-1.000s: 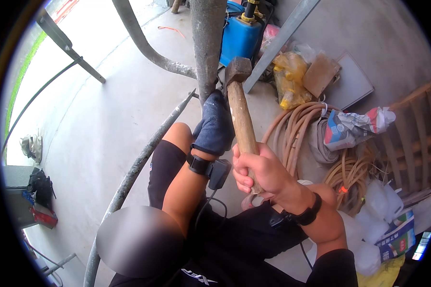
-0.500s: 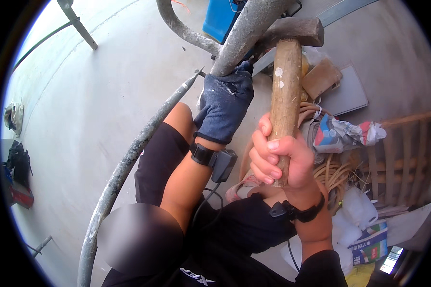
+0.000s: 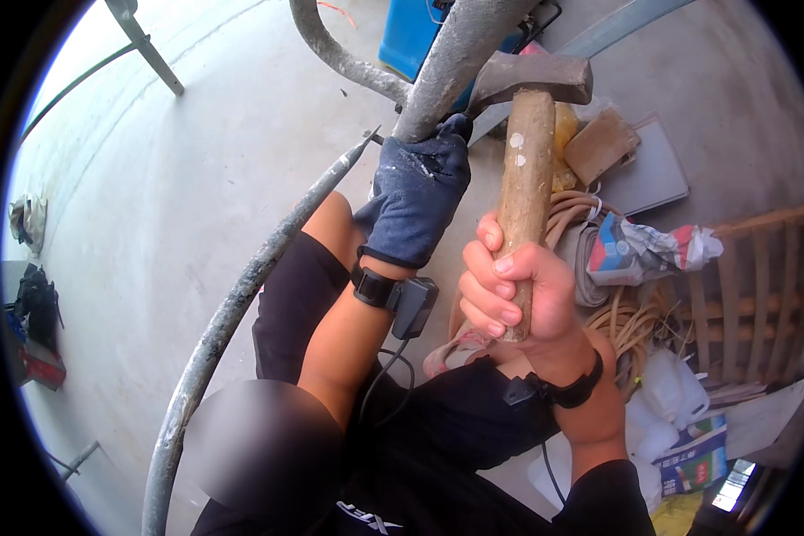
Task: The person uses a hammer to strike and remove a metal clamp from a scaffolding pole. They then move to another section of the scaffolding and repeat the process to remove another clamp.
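Note:
A hammer (image 3: 526, 174) with a thick wooden handle is upright in my bare right hand (image 3: 523, 290), fingers wrapped round the lower handle. Its dark metal head points left, close to the gloved fingers of my left hand (image 3: 417, 192). That hand wears a dark blue, dusty work glove and is closed against the lower part of a grey, spattered metal pipe (image 3: 460, 62). What lies inside the glove's grip is hidden. A short thin metal piece (image 3: 374, 137) sticks out just left of the glove.
A curved grey pipe (image 3: 353, 67) joins the frame above my left hand. Another long pipe (image 3: 228, 317) slants past my left arm. On the right lie coiled hose (image 3: 621, 326), a wooden slatted piece (image 3: 746, 295), a crumpled bag (image 3: 652, 246) and boards. A blue box (image 3: 406, 37) stands beyond.
The hammer and my right hand have shifted slightly down and left, bringing the head nearer the glove. My left hand stays at the pipe.

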Motion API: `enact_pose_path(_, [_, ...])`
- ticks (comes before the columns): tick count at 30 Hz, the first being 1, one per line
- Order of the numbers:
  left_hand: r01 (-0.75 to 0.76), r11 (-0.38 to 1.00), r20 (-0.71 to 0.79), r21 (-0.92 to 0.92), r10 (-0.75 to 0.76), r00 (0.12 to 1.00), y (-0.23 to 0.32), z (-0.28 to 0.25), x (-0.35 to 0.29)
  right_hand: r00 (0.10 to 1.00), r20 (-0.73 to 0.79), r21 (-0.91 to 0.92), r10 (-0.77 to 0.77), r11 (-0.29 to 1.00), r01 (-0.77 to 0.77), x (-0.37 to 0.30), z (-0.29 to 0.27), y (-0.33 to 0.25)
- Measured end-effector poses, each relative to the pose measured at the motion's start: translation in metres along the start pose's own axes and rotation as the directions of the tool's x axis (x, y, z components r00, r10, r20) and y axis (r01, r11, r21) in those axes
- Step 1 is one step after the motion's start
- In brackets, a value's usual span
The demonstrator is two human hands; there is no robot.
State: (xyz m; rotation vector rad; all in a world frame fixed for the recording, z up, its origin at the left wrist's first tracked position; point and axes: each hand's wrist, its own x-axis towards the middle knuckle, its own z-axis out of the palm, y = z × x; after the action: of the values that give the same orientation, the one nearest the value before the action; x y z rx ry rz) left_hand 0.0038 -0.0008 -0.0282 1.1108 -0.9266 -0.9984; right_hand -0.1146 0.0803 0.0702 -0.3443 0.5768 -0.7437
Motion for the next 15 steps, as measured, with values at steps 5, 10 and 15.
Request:
enact_pose_path(5, [0.017, 0.996, -0.032, -0.083, -0.019, 0.999, 0.003, 0.001, -0.004, 0.998, 0.025, 0.013, -0.061, 0.998, 0.061, 0.003, -0.004, 0.012])
enact_pose_path(10, [-0.141, 0.988, -0.048, 0.058, 0.144, 0.988, -0.043, -0.001, 0.008, 0.996, -0.091, -0.287, 0.001, 0.958, -0.027, 0.013, -0.013, 0.038])
enact_pose_path(15, [0.101, 0.963, 0.043, -0.251, -0.093, 0.995, -0.019, -0.002, 0.011, 0.999, -0.028, 0.011, 0.041, 0.999, -0.04, 0.0, -0.006, 0.009])
